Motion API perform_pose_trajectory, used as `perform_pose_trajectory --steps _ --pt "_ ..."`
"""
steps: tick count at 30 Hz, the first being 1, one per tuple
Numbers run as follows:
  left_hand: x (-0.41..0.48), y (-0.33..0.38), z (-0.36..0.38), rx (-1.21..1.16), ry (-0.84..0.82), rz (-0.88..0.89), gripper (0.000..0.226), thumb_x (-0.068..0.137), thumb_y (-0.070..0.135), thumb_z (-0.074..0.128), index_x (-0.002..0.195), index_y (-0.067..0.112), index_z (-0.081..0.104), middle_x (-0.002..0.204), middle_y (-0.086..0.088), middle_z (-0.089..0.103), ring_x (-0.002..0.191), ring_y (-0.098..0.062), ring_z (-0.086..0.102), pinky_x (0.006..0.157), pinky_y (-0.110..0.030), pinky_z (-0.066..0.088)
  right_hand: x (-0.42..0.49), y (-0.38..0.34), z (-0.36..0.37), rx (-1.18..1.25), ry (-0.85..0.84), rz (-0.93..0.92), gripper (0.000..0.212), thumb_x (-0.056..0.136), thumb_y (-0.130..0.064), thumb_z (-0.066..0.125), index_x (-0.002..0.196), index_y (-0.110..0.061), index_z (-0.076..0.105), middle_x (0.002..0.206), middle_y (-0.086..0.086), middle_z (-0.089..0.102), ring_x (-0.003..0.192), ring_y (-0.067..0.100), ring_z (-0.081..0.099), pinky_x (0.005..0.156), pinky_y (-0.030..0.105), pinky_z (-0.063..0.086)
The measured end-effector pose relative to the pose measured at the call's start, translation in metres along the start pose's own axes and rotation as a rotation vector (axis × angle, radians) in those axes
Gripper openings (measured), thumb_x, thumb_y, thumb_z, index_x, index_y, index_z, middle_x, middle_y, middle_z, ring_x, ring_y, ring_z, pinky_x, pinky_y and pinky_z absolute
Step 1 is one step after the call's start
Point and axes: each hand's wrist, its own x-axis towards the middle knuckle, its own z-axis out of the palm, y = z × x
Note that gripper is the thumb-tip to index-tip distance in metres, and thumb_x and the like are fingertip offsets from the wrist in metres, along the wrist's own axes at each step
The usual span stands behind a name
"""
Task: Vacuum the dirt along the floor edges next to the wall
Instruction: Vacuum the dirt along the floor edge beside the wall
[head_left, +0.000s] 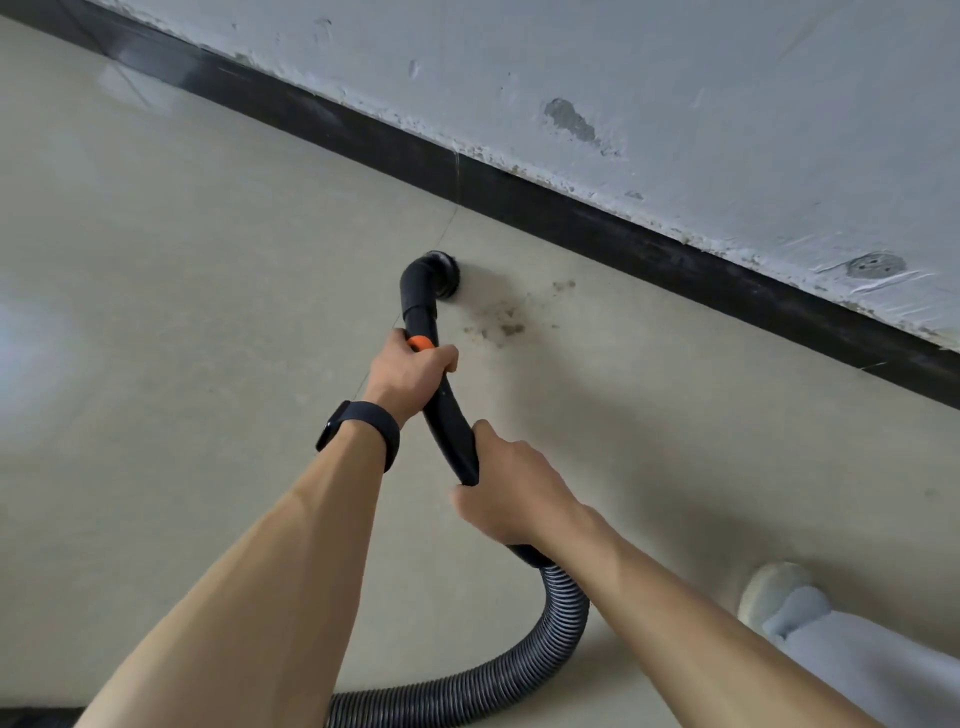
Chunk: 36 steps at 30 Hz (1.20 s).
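A black vacuum wand (448, 415) with an orange band runs from my hands down to a round brush head (442, 275) that sits on the beige floor. My left hand (410, 371), a dark watch on its wrist, grips the wand at the orange band. My right hand (511, 493) grips the wand's lower end where the ribbed grey hose (545, 644) begins. A patch of brown dirt (506, 319) lies on the floor just right of the brush head, a little short of the black baseboard (597, 223).
The grey wall (675, 104) above the baseboard is scuffed and chipped. The hose loops back toward the bottom left corner. My foot in a pale shoe (774, 590) stands at the lower right. Bare tiled floor (182, 260) stretches to the left.
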Motion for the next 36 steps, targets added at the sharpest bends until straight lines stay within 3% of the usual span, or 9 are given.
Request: perform_pose_trajectory --steps 4,10,28,36 --pt "-0.026 -0.034 -0.026 0.079 0.047 -0.033 0.031 0.073 0.024 0.068 0.097 0.014 0.05 0.091 -0.011 0.065 0.077 -0.027 0.065 0.064 -0.038 0.056 -0.019 -0.01 0.031 -0.088 -0.034 -0.049 0.023 0.089 -0.023 0.056 0.102 -0.018 0.037 0.081 0.004 0.054 0.067 0.026 0.052 0.054 0.035 0.036" --pt "-0.047 -0.06 -0.027 0.119 -0.002 -0.044 0.029 0.079 0.018 0.067 0.101 0.009 0.051 0.084 -0.008 0.058 0.068 -0.021 0.058 0.055 -0.03 0.049 -0.045 -0.004 0.054 -0.13 -0.048 -0.044 0.021 0.089 -0.021 0.053 0.099 -0.019 0.034 0.076 0.002 0.05 0.061 0.023 0.046 0.051 0.036 0.032" --pt "-0.043 -0.035 0.024 0.128 -0.053 0.068 0.034 0.078 0.018 0.067 0.105 0.009 0.05 0.083 -0.005 0.055 0.068 -0.018 0.054 0.055 -0.028 0.043 -0.052 0.03 0.04 0.058 0.018 0.067 0.022 0.086 -0.028 0.055 0.095 -0.023 0.036 0.08 0.002 0.057 0.067 0.023 0.051 0.057 0.035 0.039" --pt "-0.031 -0.017 0.035 0.152 -0.05 0.067 0.036 0.077 0.019 0.067 0.107 0.009 0.049 0.086 -0.005 0.056 0.071 -0.019 0.056 0.058 -0.03 0.048 -0.042 0.035 0.025 0.099 0.032 0.068 0.022 0.087 -0.028 0.056 0.097 -0.021 0.038 0.079 0.001 0.057 0.068 0.024 0.052 0.059 0.035 0.04"
